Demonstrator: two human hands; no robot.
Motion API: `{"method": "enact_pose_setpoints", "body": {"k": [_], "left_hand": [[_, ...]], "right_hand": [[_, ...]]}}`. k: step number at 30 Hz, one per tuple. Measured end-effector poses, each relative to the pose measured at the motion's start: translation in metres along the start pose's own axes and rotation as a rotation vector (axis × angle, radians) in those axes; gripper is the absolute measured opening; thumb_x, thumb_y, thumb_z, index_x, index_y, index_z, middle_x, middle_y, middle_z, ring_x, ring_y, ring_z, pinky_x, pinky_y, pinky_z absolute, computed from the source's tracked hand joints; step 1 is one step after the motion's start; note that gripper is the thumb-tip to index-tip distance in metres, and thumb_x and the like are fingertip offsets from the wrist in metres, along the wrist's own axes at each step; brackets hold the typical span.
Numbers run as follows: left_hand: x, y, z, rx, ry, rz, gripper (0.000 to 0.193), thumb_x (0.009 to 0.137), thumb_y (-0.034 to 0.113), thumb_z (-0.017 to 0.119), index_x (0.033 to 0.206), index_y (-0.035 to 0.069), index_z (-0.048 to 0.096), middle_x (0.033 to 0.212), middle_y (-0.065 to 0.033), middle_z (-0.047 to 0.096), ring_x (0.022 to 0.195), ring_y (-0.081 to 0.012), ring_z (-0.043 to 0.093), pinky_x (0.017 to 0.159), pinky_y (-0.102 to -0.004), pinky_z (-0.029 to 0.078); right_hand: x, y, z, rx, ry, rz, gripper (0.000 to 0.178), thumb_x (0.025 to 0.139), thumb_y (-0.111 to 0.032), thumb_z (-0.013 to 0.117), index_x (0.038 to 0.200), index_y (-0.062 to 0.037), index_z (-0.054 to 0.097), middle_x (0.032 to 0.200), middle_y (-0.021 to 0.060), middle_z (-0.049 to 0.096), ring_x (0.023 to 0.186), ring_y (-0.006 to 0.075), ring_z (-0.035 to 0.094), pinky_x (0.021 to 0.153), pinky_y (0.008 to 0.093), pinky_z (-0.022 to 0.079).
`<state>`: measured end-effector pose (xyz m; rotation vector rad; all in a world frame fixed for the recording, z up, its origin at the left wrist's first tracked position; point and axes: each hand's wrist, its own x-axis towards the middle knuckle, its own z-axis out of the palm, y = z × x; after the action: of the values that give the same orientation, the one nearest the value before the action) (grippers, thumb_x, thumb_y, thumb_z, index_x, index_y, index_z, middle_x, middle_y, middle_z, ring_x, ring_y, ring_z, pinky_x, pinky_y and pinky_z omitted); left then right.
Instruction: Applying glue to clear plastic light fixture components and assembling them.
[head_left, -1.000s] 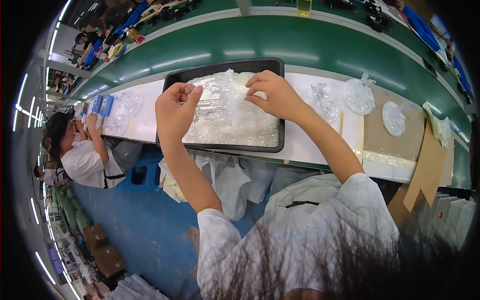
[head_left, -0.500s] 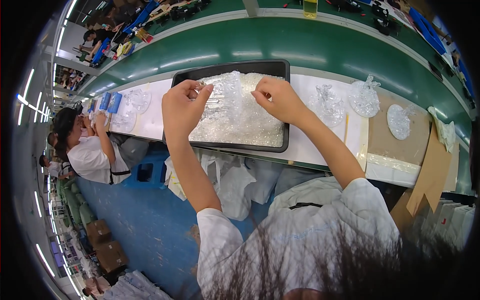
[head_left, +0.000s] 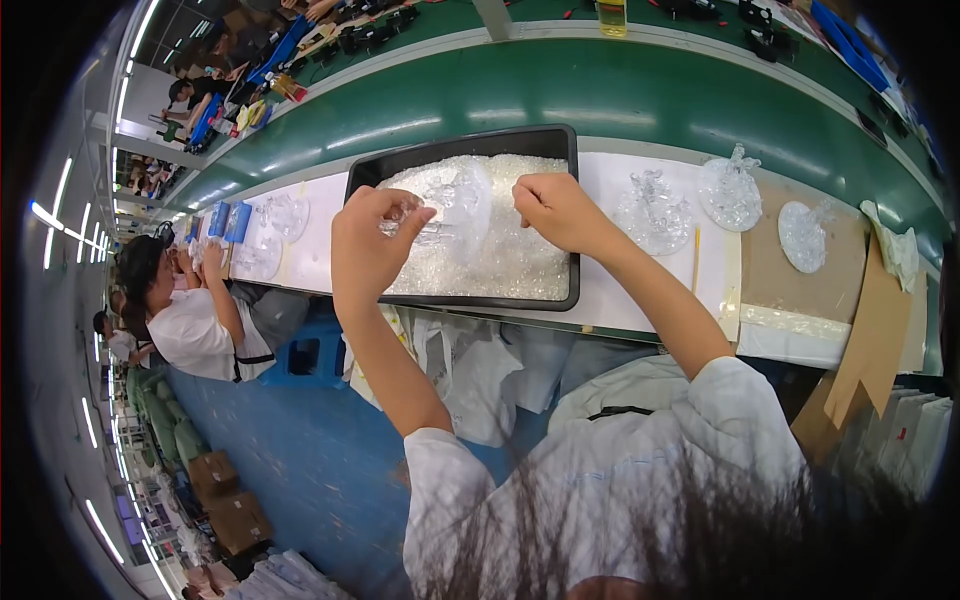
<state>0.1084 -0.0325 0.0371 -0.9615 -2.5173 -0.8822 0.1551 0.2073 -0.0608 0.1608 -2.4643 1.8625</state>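
My left hand (head_left: 378, 240) is closed, thumb against fingers, on a clear plastic ornament (head_left: 465, 205). The ornament has a rounded edge and a glittery, raised part near my fingertips, whose detail is too blurred to tell. It hangs over a black tray (head_left: 480, 300) heaped with clear, shiny beads (head_left: 525, 265). My right hand (head_left: 562, 212) is held closed above the tray's right side, apart from the ornament as far as I can see. Whatever its curled fingers hold, if anything, is hidden or too small to name.
Similar clear ornaments (head_left: 655, 215) lie right of the tray, beside a thin yellow stick (head_left: 696, 270). More ornaments and blue packs (head_left: 237, 222) stand to the left, where a seated co-worker (head_left: 200, 320) works. Brown cardboard (head_left: 870, 335) leans at the far right. A green bench (head_left: 480, 95) runs behind.
My left hand has come slightly lower, and the ornament has turned, now showing a rounder outline. My right hand has moved a little lower, its fingers more tightly curled.
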Motion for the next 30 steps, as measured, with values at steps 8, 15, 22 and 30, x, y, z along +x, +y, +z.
{"method": "enact_pose_setpoints", "body": {"k": [8,15,22,30], "left_hand": [[-0.001,0.017,-0.001,0.203,-0.075,0.359,0.023,0.066,0.01,0.084,0.082,0.004,0.069,0.076,-0.0054,0.064,0.079,-0.0257,0.06,0.068,-0.0363,0.049],[-0.004,0.026,-0.003,0.305,-0.08,0.513,0.025,0.06,0.009,0.083,0.081,0.008,0.069,0.079,-0.0014,0.066,0.085,-0.0246,0.06,0.072,-0.0374,0.049],[-0.014,0.029,-0.006,0.387,-0.06,0.57,0.023,0.062,0.012,0.073,0.085,0.012,0.07,0.087,0.0007,0.065,0.091,-0.0224,0.06,0.079,-0.0369,0.049],[-0.023,0.051,0.002,0.368,0.226,0.581,0.032,0.063,0.011,0.076,0.094,0.02,0.074,0.108,-0.0005,0.067,0.101,-0.0231,0.058,0.084,-0.0383,0.047]], "right_hand": [[0.007,0.012,0.004,0.592,0.005,0.138,0.032,0.097,-0.019,0.051,0.114,0.0054,0.062,0.099,0.0145,0.071,0.083,0.0236,0.072,0.075,0.0335,0.061],[0.013,0.017,0.0,1.033,-0.218,0.339,0.04,0.105,-0.026,0.047,0.122,0.0076,0.057,0.108,0.0202,0.07,0.09,0.027,0.073,0.076,0.0364,0.062],[0.004,0.018,0.007,1.028,-0.209,0.245,0.04,0.107,-0.028,0.045,0.124,0.0048,0.058,0.111,0.0163,0.07,0.097,0.0253,0.072,0.083,0.0382,0.06],[-0.013,0.016,0.009,1.116,-0.172,0.09,0.04,0.107,-0.029,0.046,0.128,0.0033,0.057,0.116,0.0142,0.069,0.1,0.0245,0.071,0.084,0.0399,0.06]]}}
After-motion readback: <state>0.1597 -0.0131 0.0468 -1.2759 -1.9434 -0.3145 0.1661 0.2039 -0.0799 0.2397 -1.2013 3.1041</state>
